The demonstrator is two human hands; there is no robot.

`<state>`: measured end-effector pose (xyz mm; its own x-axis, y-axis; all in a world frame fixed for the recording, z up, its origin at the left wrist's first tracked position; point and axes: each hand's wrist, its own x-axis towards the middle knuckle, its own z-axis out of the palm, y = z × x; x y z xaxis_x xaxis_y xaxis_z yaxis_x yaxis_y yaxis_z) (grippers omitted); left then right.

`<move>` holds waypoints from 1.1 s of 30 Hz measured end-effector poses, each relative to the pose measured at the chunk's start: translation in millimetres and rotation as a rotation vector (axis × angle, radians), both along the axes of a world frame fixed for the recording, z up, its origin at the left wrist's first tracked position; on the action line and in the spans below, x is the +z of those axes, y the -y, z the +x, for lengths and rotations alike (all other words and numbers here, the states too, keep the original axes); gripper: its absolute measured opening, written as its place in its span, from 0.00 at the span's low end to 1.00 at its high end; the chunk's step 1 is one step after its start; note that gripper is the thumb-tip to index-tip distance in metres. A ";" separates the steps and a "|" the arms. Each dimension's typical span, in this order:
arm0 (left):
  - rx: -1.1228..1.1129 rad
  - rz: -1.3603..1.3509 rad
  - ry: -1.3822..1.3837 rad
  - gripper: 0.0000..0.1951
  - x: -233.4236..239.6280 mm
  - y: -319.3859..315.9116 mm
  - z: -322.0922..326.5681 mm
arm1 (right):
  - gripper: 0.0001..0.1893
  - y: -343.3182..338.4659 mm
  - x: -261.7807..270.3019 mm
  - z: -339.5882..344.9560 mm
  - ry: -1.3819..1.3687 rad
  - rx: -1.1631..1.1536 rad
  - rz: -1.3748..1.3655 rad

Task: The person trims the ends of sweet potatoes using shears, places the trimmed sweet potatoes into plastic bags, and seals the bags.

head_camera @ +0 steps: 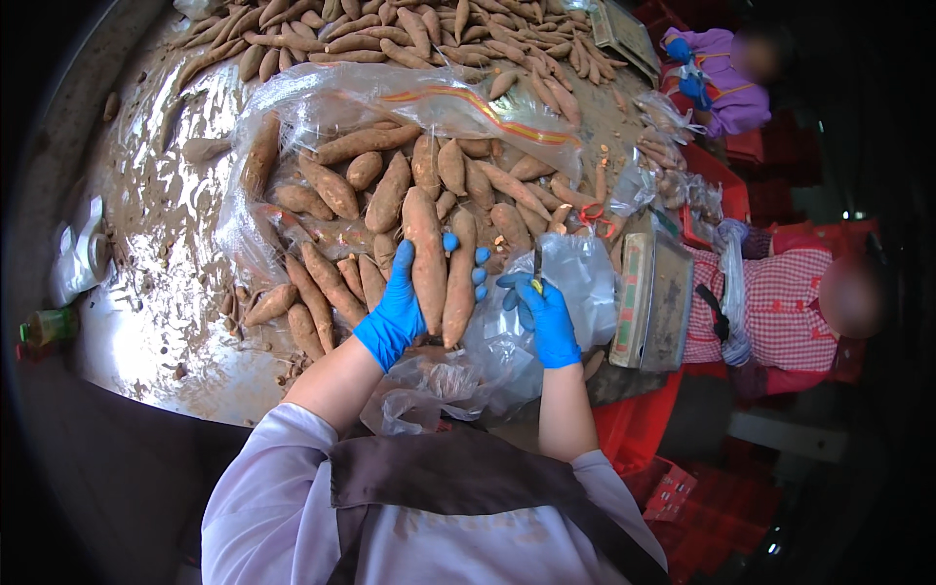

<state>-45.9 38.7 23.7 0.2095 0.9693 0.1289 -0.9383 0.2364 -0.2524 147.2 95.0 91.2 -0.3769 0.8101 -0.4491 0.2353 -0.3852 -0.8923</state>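
My left hand (pixel 395 314), in a blue glove, grips two long sweet potatoes side by side. One sweet potato (pixel 424 256) lies against the palm; the other sweet potato (pixel 459 285) is held by the fingertips wrapped around its right side. In my blue-gloved right hand (pixel 542 314) is a small knife (pixel 538 265) with a bit of yellow handle showing, its narrow blade pointing away from me. Clear plastic bags (pixel 585 274) lie flat beneath and beside that hand. Beyond both hands, loose sweet potatoes (pixel 327 186) spread over a large opened clear plastic sack (pixel 314 95).
A big heap of sweet potatoes (pixel 358 44) covers the table's far side. Right of me stands a weighing scale (pixel 662 303), with red scissors (pixel 596 217) nearby. Two co-workers (pixel 775 311) are at the right by red crates (pixel 636 424). A bag roll (pixel 91 252) lies far left.
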 end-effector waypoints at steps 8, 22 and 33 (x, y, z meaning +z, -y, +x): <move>-0.143 0.259 -0.731 0.36 10.3 50.3 -39.4 | 0.14 22.4 29.1 -29.7 0.375 0.197 0.773; 0.222 0.788 -1.537 0.27 79.4 69.6 -45.5 | 0.09 15.0 -40.8 16.6 0.549 0.340 0.717; 0.297 -0.374 0.101 0.24 59.0 47.0 -26.7 | 0.11 93.5 23.6 -50.3 0.179 0.081 0.915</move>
